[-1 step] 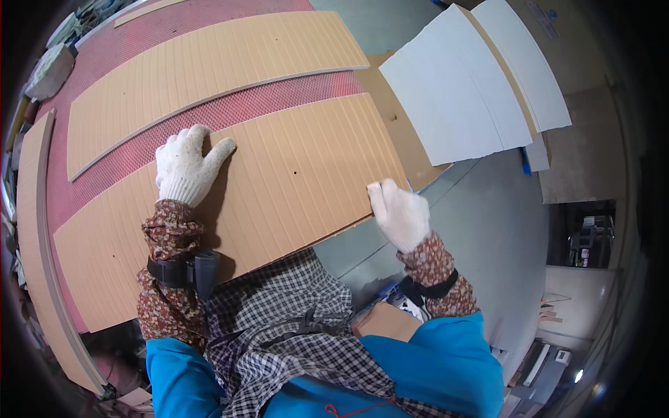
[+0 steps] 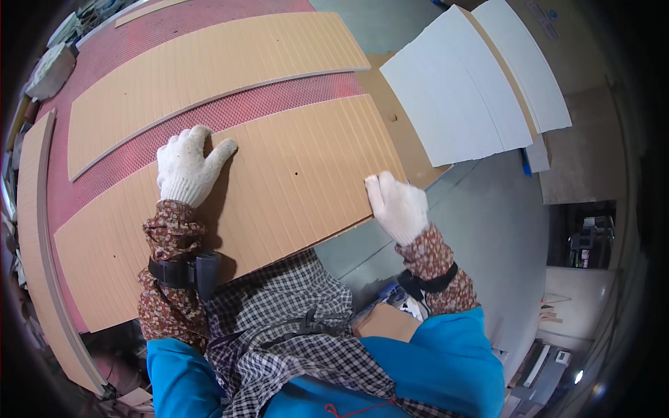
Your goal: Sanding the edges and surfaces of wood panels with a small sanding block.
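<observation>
A long tan cardboard-coloured panel with fine parallel lines and a small dark hole lies nearest me. Flat on its far left part rests my left hand in a white knit glove, open, with the thumb spread and the fingertips at the far edge. My right hand, gloved in white too, is closed at the panel's right end near the front corner. Whatever its fingers pinch is hidden or too small to name. Beyond the near panel lies a second matching panel, apart from it.
Both panels lie on a red mesh-like surface. A narrow tan board runs along the left side. White sheets are stacked at the back right on brown board. A brown box sits below by my right arm.
My right hand has shifted slightly away from me and to the left along the panel's right end, still closed. My left hand stays in place on the panel.
</observation>
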`<state>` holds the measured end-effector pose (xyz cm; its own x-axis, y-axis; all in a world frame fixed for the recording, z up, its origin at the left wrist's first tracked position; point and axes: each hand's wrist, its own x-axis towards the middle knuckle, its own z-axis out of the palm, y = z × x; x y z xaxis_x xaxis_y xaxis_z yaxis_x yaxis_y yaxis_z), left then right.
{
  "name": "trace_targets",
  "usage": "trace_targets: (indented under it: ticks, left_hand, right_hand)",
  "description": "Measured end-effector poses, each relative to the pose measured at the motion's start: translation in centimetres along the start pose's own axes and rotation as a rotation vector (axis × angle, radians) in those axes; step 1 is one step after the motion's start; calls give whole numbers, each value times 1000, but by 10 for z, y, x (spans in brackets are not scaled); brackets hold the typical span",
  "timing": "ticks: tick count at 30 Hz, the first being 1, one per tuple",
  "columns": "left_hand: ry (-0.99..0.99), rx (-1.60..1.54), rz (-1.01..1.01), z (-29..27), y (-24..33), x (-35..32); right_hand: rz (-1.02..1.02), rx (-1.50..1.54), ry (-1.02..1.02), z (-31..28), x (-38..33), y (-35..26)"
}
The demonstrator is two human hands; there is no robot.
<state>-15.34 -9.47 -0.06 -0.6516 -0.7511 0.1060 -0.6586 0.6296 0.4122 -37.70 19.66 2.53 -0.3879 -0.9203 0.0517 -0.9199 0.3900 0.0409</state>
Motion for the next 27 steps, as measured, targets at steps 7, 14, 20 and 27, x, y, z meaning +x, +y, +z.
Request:
trace_targets:
  ticks: [7, 14, 20, 27]
  left_hand:
    - [15, -7, -2, -1, 1, -4]
    - [-93, -8, -53, -9, 9, 0]
    - [-69, -6, -48, -6, 1, -3]
    - [-58, -13, -27, -3, 2, 0]
  right_hand:
    - [-44, -101, -65, 4, 125, -3]
    - [-2, -20, -76, 12, 203, 7]
    - [50, 19, -50, 16, 187, 0]
    - [-112, -100, 5, 1, 62, 3]
